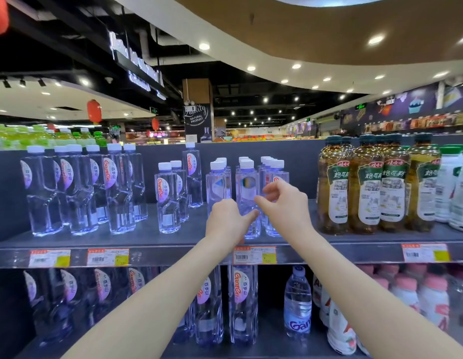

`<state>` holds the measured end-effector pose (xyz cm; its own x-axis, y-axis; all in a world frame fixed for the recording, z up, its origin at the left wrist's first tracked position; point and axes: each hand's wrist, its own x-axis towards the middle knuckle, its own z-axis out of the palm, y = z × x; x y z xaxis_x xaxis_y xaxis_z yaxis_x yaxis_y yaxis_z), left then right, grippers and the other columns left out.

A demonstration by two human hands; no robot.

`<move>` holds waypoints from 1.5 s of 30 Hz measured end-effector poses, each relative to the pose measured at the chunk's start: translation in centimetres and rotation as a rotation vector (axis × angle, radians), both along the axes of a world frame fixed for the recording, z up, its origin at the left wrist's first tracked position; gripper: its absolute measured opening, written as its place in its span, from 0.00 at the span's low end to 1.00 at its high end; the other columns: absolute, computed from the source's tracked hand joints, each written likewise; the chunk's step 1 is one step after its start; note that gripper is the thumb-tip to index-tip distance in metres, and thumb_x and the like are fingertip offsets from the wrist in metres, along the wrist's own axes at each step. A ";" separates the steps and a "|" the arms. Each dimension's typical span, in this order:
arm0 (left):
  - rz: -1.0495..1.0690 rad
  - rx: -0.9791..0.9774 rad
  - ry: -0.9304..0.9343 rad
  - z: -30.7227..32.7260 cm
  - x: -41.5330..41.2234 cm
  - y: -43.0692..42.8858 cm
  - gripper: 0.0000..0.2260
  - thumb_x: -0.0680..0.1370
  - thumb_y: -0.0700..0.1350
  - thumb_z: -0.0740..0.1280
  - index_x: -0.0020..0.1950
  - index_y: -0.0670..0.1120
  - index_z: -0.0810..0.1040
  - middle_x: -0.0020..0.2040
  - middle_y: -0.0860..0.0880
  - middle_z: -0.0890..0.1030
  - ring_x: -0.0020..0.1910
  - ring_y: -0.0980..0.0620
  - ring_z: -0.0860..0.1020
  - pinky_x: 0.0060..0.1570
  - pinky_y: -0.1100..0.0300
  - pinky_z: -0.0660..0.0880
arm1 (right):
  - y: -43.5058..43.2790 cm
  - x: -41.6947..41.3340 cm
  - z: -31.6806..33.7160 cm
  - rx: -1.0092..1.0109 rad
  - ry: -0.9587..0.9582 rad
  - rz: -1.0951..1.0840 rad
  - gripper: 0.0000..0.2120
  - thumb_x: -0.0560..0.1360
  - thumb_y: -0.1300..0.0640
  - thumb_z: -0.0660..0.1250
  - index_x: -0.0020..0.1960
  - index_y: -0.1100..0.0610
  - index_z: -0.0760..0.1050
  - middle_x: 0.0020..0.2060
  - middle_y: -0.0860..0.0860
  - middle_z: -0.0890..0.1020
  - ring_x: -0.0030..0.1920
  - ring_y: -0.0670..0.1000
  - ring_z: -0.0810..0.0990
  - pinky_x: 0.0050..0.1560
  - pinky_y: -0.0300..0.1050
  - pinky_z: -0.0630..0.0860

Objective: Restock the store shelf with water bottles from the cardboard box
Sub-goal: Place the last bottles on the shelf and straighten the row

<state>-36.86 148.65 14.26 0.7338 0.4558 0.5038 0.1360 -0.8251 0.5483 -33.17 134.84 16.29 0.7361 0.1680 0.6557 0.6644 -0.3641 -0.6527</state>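
Head: bottle (247, 187) between left hand (226, 222), right hand (286, 203)

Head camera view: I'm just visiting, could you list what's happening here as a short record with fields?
place: top shelf of a store aisle
left hand: against the small water bottles, thumb out; grip hidden
right hand: fingers loosely curled before the same bottles; hold unclear
left neighbours: tall Ganten water bottles
right neighbours: amber drink bottles
cardboard box: not in view
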 end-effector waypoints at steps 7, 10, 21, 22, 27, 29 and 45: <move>-0.064 -0.030 -0.031 -0.3 -1.1 0.4 0.20 0.76 0.60 0.71 0.47 0.42 0.82 0.35 0.46 0.84 0.45 0.48 0.84 0.50 0.51 0.81 | 1.8 -0.6 -0.7 -0.072 0.065 -0.038 0.23 0.74 0.49 0.75 0.67 0.56 0.79 0.56 0.51 0.84 0.58 0.53 0.80 0.62 0.48 0.75; -0.098 -0.019 -0.060 -0.9 -1.4 0.5 0.20 0.78 0.60 0.70 0.59 0.46 0.82 0.44 0.48 0.86 0.53 0.50 0.83 0.55 0.50 0.80 | 2.0 -0.8 -1.2 -0.039 0.084 -0.032 0.25 0.75 0.50 0.75 0.69 0.57 0.77 0.58 0.52 0.84 0.60 0.54 0.80 0.63 0.49 0.75; -0.189 0.105 -0.132 -2.3 -2.2 0.8 0.12 0.84 0.51 0.63 0.54 0.47 0.84 0.43 0.48 0.83 0.45 0.46 0.79 0.48 0.48 0.77 | 2.4 -1.1 -1.2 -0.041 0.148 -0.091 0.22 0.77 0.51 0.71 0.70 0.54 0.76 0.59 0.51 0.83 0.63 0.55 0.76 0.59 0.47 0.72; -0.193 0.126 -0.130 -2.5 -2.3 0.9 0.12 0.85 0.51 0.62 0.55 0.48 0.84 0.44 0.49 0.82 0.46 0.46 0.78 0.47 0.49 0.77 | 2.6 -1.1 -1.2 -0.037 0.158 -0.089 0.23 0.77 0.50 0.71 0.70 0.53 0.76 0.58 0.51 0.83 0.63 0.55 0.76 0.57 0.47 0.72; -0.222 0.151 -0.140 -3.0 -3.0 1.4 0.12 0.86 0.52 0.60 0.55 0.51 0.83 0.41 0.52 0.74 0.42 0.49 0.75 0.39 0.54 0.71 | 3.2 -1.4 -1.2 -0.041 0.171 -0.091 0.28 0.76 0.49 0.72 0.73 0.55 0.73 0.58 0.53 0.84 0.63 0.55 0.77 0.60 0.47 0.73; -0.247 0.128 -0.149 -3.4 -3.2 1.4 0.12 0.86 0.52 0.61 0.63 0.54 0.82 0.46 0.53 0.74 0.44 0.51 0.76 0.43 0.52 0.75 | 3.4 -1.6 -1.1 -0.022 0.182 -0.091 0.26 0.77 0.48 0.71 0.71 0.57 0.74 0.58 0.54 0.84 0.61 0.56 0.79 0.57 0.48 0.73; -0.312 -0.033 -0.221 -4.7 -4.0 0.9 0.14 0.84 0.42 0.62 0.67 0.52 0.78 0.64 0.54 0.78 0.55 0.53 0.79 0.57 0.57 0.73 | 4.7 -1.9 0.1 -0.151 0.086 -0.195 0.22 0.74 0.45 0.76 0.51 0.59 0.69 0.34 0.47 0.70 0.41 0.57 0.76 0.39 0.47 0.71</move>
<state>-40.88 149.50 9.58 0.7153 0.2462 0.6540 -0.2428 -0.7899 0.5630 -35.02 139.50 16.42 0.8164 0.1085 0.5672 0.5163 -0.5771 -0.6327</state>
